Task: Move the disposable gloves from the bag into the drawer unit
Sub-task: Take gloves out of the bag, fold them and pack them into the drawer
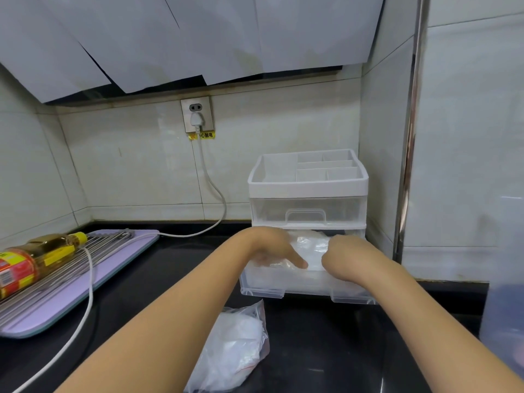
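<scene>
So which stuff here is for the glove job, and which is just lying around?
For the job: gloves, open drawer, drawer unit, bag, left hand, right hand.
Lying about: bottle, purple tray, white cable.

clear glossy plastic drawer unit (308, 211); thin crinkled plastic bag (235, 353); glossy black countertop (326, 350); glazed wall tiles (136, 165).
</scene>
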